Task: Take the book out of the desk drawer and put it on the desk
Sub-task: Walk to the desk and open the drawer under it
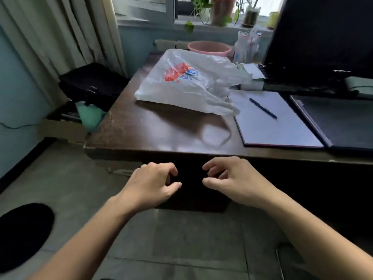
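Note:
A dark wooden desk [153, 130] fills the middle of the head view. Below its front edge the dark desk front [191, 197], where a drawer would sit, is in deep shadow, and I cannot make out a drawer or a handle. My left hand [153, 182] and my right hand [228, 176] hover side by side in front of that dark panel, just under the desk edge. Both have curled fingers held apart and hold nothing. No book from a drawer is in sight.
On the desk lie a white plastic bag [187, 81], an open notebook [270, 120] with a pen [262, 108], a dark folder [339, 122] and a monitor [323, 37]. A pink basin [209, 48] stands behind. A black case [90, 83] sits left of the desk.

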The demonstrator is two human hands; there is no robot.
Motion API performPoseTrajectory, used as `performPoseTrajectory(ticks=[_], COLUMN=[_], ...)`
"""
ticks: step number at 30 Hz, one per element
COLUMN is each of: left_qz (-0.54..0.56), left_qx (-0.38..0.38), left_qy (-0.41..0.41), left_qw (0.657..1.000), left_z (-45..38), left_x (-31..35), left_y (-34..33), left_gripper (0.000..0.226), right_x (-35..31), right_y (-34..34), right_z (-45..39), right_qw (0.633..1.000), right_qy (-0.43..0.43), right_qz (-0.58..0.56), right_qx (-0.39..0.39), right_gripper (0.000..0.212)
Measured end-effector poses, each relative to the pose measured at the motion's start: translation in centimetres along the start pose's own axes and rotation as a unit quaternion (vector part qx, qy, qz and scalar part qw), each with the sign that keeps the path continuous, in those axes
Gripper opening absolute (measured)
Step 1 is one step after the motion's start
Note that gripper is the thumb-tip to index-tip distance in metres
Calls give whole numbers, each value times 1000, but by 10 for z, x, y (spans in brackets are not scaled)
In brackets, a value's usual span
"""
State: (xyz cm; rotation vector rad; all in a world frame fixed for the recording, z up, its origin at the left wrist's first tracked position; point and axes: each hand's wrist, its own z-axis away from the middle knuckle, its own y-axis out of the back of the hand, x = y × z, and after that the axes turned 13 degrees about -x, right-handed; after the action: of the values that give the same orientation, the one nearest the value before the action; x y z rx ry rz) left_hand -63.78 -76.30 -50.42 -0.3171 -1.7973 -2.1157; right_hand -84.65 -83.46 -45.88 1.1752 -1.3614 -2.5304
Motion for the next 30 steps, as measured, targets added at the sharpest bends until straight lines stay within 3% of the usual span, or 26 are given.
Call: performPoseTrajectory(ticks=[6,11,20,30], left_qz=[107,82,113,163], left_qx=[6,-110,-157,-122], left_qy=[22,56,116,134], left_qw=[994,989,974,970], left_z=[41,70,33,-12], left_x=[-1,-1,-9,-49], left_y=[-40,-65,-101,-145], left_gripper=[32,55,73,55], right_x=[26,48,101,162], right_y=[-52,-74,-85,-109], right_z=[42,71,37,-35], right_qw=[1000,997,990,964], right_qy=[-15,-78,-134,-185], right_qz=[16,-9,-40,-189], right_qx=[16,2,23,23], right_gripper=[46,53,58,64])
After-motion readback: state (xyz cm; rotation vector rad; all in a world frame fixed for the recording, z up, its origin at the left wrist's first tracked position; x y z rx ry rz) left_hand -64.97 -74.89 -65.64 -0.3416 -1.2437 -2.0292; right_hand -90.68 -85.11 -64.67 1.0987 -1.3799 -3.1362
